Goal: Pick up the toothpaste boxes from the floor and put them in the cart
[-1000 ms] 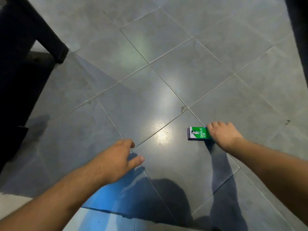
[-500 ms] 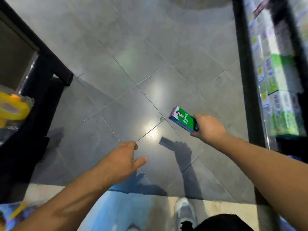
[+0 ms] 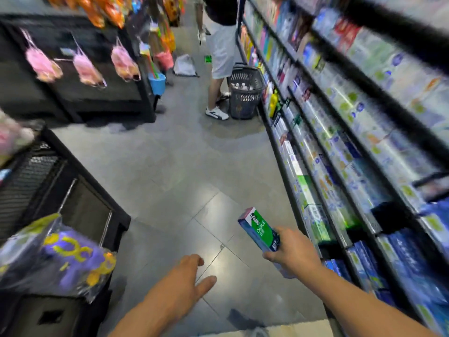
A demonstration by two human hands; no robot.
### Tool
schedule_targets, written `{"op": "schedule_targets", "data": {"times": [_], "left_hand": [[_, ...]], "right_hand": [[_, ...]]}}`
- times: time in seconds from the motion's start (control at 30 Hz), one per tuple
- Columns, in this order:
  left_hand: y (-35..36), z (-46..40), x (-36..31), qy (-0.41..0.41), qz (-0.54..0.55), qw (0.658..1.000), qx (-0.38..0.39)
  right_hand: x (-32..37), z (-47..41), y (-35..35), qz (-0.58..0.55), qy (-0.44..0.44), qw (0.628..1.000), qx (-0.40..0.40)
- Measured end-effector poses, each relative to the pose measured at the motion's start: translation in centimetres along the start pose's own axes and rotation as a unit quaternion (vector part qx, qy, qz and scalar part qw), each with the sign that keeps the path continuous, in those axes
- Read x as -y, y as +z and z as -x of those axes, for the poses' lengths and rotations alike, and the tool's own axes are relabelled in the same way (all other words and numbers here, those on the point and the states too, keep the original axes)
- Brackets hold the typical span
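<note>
One box (image 3: 260, 231) is riding in the right hand (image 3: 291, 254) over grey floor (image 3: 170, 166); left hand (image 3: 187, 278) is hanging slack-fingered, holding nothing.

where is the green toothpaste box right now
In the head view, the green toothpaste box is lower right of centre, held off the floor by the right hand, beside the shelves.

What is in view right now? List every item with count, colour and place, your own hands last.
green-and-blue cardboard toothpaste box: one, held above the floor, lower right
grey tiled floor: one, down the aisle
black shelving with boxed goods: one long run, right side
dark plastic basket: one, far end by the shelving
another person's legs, white shoes: beside the basket
pink hanging bags: several, left rack
right hand: grips the box
left hand: empty, fingers relaxed
</note>
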State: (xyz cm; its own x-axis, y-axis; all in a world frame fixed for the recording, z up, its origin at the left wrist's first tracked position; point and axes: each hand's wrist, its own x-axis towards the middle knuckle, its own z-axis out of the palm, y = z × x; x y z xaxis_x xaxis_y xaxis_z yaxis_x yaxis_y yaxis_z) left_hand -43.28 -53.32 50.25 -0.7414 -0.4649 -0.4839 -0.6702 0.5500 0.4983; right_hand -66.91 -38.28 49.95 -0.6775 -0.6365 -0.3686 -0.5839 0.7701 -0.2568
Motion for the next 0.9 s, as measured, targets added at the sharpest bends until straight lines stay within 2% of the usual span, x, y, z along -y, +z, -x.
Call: {"op": "schedule_targets", "data": {"times": [0.17,0.43,0.67,0.9], "left_hand": [[-2.5,4.5,-3.3,0.034,-0.005,0.999,0.023],[-2.1,8.7,-8.4,0.087,-0.045,0.995,0.018],[3.9,14.8,-9.3,0.070,-0.067,0.995,0.017],[11.6,24.8,-8.1,0.022,-0.063,0.998,0.002]], "right_hand": [[0.1,8.1,-4.8,-0.022,0.042,0.998,-0.034],[-3.5,18.5,-7.8,-0.031,0.083,0.993,-0.081],[-8.3,26.0,-5.6,-0.048,0.086,0.991,-0.089],[-11.1,34.9,-0.9,-0.041,0.054,0.996,-0.058]]}}
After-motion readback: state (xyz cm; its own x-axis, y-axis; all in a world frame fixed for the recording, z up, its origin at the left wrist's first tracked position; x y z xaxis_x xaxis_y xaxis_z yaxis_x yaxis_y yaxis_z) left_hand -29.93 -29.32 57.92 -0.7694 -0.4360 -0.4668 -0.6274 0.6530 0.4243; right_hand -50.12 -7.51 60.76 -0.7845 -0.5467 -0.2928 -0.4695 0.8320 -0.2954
